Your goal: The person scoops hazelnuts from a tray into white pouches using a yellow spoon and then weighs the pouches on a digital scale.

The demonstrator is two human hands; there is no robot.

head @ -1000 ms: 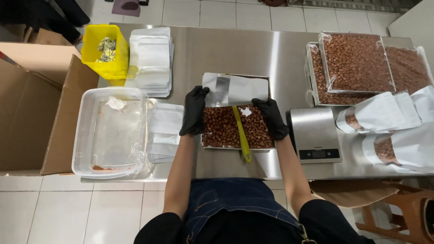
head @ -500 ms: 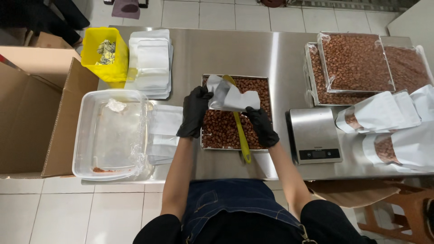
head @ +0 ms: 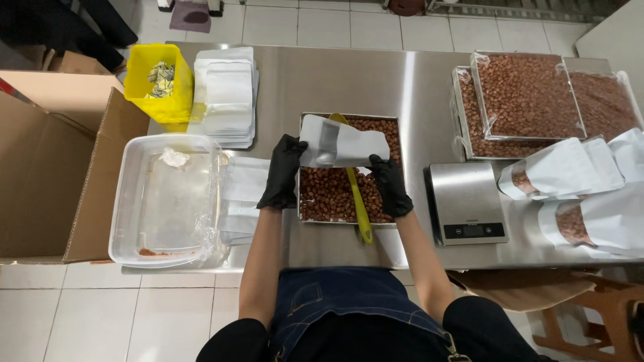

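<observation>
White pouch [head: 342, 144] betw. both gloved hands, left [head: 283, 171] & right [head: 390, 186] grip shut on it.

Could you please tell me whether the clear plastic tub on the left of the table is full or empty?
Nearly empty: through the clear tub its bare bottom shows, with only a crumpled white scrap near the far end and a little brown residue at the near corner.

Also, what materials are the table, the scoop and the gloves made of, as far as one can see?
Table: probably stainless steel, brushed, with soft streaked reflections. Scoop: likely plastic, solid yellow-green and matte. Gloves on the left hand and right hand: thin black rubber-like material, maybe nitrile, tight on the fingers.
</observation>
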